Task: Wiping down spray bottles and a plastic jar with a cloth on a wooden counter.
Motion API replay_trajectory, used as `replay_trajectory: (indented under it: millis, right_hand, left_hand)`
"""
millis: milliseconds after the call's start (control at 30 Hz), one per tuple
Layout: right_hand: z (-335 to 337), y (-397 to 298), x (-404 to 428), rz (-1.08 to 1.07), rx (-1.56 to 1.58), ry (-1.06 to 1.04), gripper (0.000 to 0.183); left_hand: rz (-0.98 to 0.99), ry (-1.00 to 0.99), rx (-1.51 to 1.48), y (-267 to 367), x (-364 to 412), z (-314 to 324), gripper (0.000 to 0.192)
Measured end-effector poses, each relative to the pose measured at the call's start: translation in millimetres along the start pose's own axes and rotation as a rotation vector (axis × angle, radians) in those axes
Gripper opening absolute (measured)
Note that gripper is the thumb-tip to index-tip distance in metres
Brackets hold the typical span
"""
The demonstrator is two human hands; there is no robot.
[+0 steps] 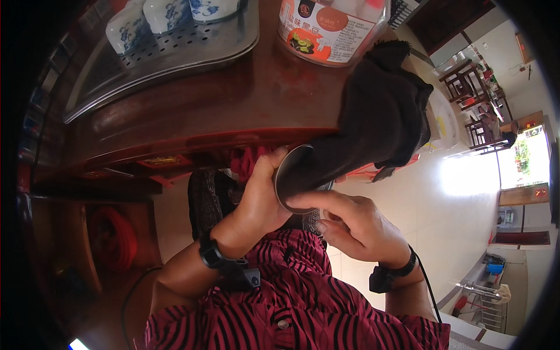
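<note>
My left hand grips a round, metal-rimmed cup, its mouth tilted up towards me. A black cloth runs from inside the cup over the table edge, and its far end lies bunched at the right. With its index finger reaching into the cup's mouth at the near rim, my right hand touches the inside. Its thumb stays apart below, outside the cup. The cloth hides the bottom of the cup.
On the dark red wooden table stand a perforated metal tray with blue-and-white porcelain cups and a labelled clear plastic jar. Below left, a shelf holds a red coil. A cable hangs by my right forearm.
</note>
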State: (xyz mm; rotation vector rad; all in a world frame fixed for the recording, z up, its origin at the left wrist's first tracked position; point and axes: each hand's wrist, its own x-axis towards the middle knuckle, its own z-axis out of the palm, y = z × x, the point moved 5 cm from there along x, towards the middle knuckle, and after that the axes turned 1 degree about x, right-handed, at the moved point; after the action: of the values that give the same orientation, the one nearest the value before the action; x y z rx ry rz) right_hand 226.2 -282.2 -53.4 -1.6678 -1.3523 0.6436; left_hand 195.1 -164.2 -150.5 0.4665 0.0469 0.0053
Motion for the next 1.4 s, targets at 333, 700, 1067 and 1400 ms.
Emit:
replay_trajectory:
  millis: [333, 700, 1067, 1400]
  right_hand:
    - [-2.9, 4.7, -6.9, 0.160, -0.492, 0.115, 0.042]
    - [9.3, 4.5, 9.6, -0.024, -0.179, 0.170, 0.052]
    - [0.3, 5.2, -1.9, 0.131, -0.339, 0.102, 0.044]
    - [16.6, -5.5, 9.5, -0.119, -0.285, -0.001, 0.043]
  left_hand:
    - [0.161, 0.091, -0.003, 10.9, -9.4, -3.1, 0.049]
    - [-0.023, -0.044, -0.069, 5.0, -16.3, 0.6, 0.050]
    - [-0.005, 0.116, 0.001, 11.3, -14.7, -1.5, 0.052]
    - [-0.020, 0.000, 0.073, 12.3, -8.1, 6.6, 0.054]
